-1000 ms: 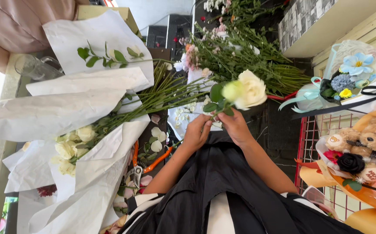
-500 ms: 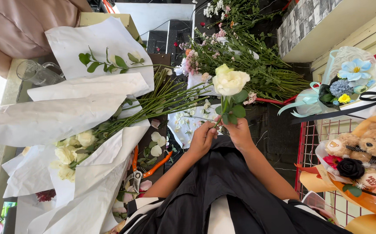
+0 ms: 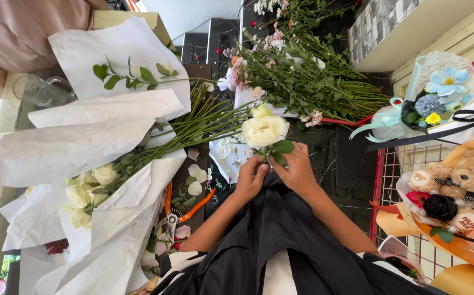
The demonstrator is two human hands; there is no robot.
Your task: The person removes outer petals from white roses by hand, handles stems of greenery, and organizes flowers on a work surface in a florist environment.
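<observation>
— What do we hold now, close to our body?

— Our left hand (image 3: 250, 177) and our right hand (image 3: 296, 170) meet on the short stem of one cream rose (image 3: 264, 130), just above the black apron (image 3: 281, 240). The fingers of both hands are pinched on the stem under the green leaves, and the bloom stands up over them. We judge that we are cleaning this stem, taking leaves or outer petals away.

— And what does the next move ask from us?

— A gentle pull, we think, with one hand fixed on the stem so the head does not break. The orange-handled cutters (image 3: 179, 210) lie to our left, among loose petals (image 3: 196, 180) on the dark surface.

— What holds the other flowers?

— White wrapping paper (image 3: 67, 150) holds a bunch of cream roses (image 3: 92, 183) with long stems. Farther away, small pink and white flowers with green stems (image 3: 302, 82) lie in a pile. A clear glass jug (image 3: 40, 90) stands at the far left; what is inside it, we cannot tell.
</observation>
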